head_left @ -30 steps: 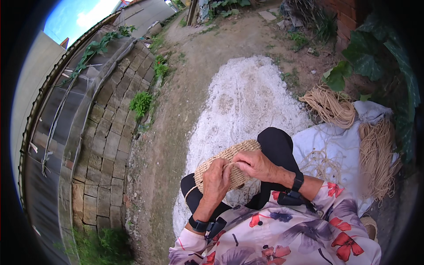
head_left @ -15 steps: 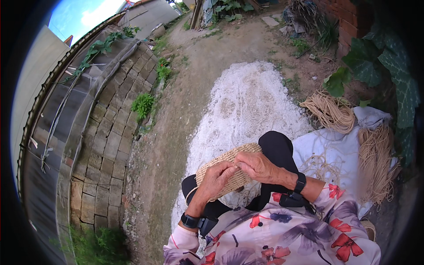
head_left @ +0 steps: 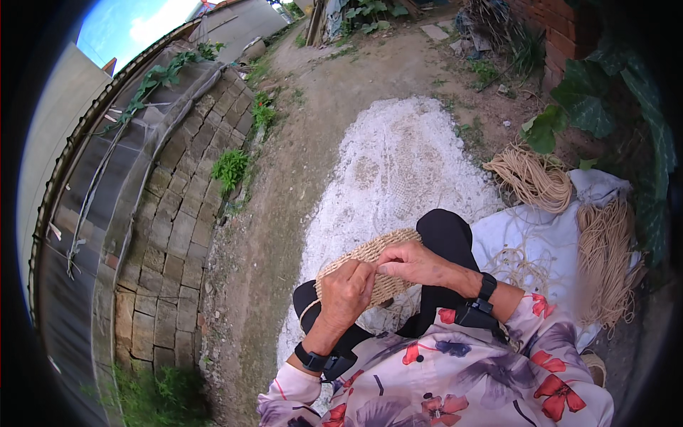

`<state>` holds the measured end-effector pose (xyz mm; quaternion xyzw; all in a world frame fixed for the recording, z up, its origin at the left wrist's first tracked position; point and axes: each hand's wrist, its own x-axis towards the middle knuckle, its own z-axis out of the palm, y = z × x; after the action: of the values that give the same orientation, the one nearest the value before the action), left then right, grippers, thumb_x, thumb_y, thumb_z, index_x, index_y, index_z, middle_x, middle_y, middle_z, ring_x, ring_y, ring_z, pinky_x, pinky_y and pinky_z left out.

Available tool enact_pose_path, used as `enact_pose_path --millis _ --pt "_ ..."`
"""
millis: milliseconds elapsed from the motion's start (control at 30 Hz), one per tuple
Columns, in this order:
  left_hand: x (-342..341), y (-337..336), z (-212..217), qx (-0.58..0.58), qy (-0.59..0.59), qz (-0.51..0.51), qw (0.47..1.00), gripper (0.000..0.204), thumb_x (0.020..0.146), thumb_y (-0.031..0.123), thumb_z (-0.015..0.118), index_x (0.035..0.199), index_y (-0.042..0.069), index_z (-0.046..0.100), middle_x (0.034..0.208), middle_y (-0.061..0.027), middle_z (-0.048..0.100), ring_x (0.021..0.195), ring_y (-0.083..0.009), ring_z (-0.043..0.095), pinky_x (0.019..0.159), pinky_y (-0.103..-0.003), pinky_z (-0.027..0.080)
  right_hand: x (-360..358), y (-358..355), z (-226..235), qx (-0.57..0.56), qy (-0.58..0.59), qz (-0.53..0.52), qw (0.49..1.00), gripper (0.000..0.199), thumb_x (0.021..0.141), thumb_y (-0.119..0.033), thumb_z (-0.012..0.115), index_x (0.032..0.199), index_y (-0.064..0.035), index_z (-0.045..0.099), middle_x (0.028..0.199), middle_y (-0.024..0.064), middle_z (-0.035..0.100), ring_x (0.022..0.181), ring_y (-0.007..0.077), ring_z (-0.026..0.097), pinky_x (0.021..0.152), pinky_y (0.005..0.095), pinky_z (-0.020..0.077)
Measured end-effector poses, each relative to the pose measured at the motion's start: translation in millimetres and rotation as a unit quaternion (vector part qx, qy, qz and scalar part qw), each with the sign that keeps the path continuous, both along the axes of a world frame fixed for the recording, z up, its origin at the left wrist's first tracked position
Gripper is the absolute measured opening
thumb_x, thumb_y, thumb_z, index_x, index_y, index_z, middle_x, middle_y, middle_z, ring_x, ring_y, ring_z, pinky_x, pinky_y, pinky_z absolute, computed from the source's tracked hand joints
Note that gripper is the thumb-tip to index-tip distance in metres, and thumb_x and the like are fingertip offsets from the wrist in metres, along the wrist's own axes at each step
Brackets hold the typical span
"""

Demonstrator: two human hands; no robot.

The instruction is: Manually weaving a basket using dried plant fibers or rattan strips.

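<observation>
My left hand point(head_left: 348, 288) and my right hand point(head_left: 416, 263) meet in front of me, above my lap. The fingers of the left are curled in, thumb side toward the other hand; the thumb and forefinger of the right are drawn together, their tips against the left's. Whatever is between those tips is too small for me to make out.

Right beneath them is the flat, tan piece woven from twisted plant-fibre cord point(head_left: 373, 249), its rows running along its length. It lies slantwise across my lap, between my bent knees in black trousers point(head_left: 447, 236), the end on my right side higher in view. A thin pale strand point(head_left: 306, 310) curves out past its left end, over my left thigh.

I wear a black band on each wrist and a pale pink shirt with red and purple flowers point(head_left: 427, 384). To my right a bluish-white cloth point(head_left: 491, 238) is spread on the ground, with loose tan strands point(head_left: 523, 265) tangled on it. A round coil of tan cord point(head_left: 530, 178) lies by its far edge, and a long, thick hank of tan cord point(head_left: 605, 256) on its right side. Ahead stretches a rough white patch of ground point(head_left: 395, 164); off to my left rises a grey-brown block wall point(head_left: 171, 249).
</observation>
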<state>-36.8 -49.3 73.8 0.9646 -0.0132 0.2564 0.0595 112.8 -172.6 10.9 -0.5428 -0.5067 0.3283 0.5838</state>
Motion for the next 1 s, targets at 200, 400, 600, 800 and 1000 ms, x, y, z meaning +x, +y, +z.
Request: enact_pose_path --millis 200,400,600,800,1000 --pt "0 14 2 -0.332 0.065 0.087 0.937 0.009 0.087 0.004 0.067 0.096 0.001 0.069 0.079 -0.0032 0.066 0.061 -0.0082 0.057 0.056 -0.026 0.045 3 -7 0 0.053 -0.055 -0.095 0.993 0.012 0.086 -0.01 0.067 0.088 0.0008 0.062 0.08 0.0068 0.06 0.069 0.0141 0.057 0.062 0.0301 0.046" --pt "-13 20 -4 -0.178 0.049 0.125 0.975 0.007 0.083 0.005 0.068 0.089 0.003 0.07 0.076 -0.0072 0.065 0.061 -0.018 0.063 0.058 -0.031 0.05 7 -15 -2 0.109 -0.133 -0.175 0.969 0.012 0.082 -0.006 0.068 0.08 -0.0001 0.058 0.075 0.0082 0.054 0.068 0.02 0.057 0.062 0.0332 0.0454" --pt "-19 16 -6 -0.021 0.064 0.105 0.992 0.004 0.079 0.01 0.071 0.081 0.007 0.068 0.074 -0.0092 0.061 0.064 -0.029 0.065 0.058 -0.04 0.053 12 -16 -7 0.098 -0.072 -0.105 0.987 0.011 0.082 -0.007 0.069 0.081 -0.0009 0.06 0.075 0.0059 0.054 0.071 0.0175 0.056 0.063 0.0321 0.045" --pt "-7 21 -2 0.069 0.119 0.095 0.986 0.007 0.077 0.011 0.068 0.077 0.005 0.063 0.074 -0.01 0.061 0.065 -0.0306 0.065 0.058 -0.043 0.053 11 -16 -10 0.047 0.105 -0.044 0.992 0.01 0.084 -0.008 0.071 0.084 -0.0008 0.065 0.075 0.0005 0.058 0.07 0.0102 0.055 0.061 0.0276 0.0437" --pt "-11 27 3 0.098 0.139 0.072 0.983 0.01 0.072 0.008 0.066 0.075 0.004 0.057 0.073 -0.0125 0.058 0.067 -0.0326 0.064 0.057 -0.043 0.052 9 -14 -10 0.044 0.054 -0.06 0.996 0.012 0.085 -0.01 0.072 0.085 -0.0002 0.066 0.074 0.0017 0.062 0.068 0.0081 0.056 0.061 0.026 0.045"
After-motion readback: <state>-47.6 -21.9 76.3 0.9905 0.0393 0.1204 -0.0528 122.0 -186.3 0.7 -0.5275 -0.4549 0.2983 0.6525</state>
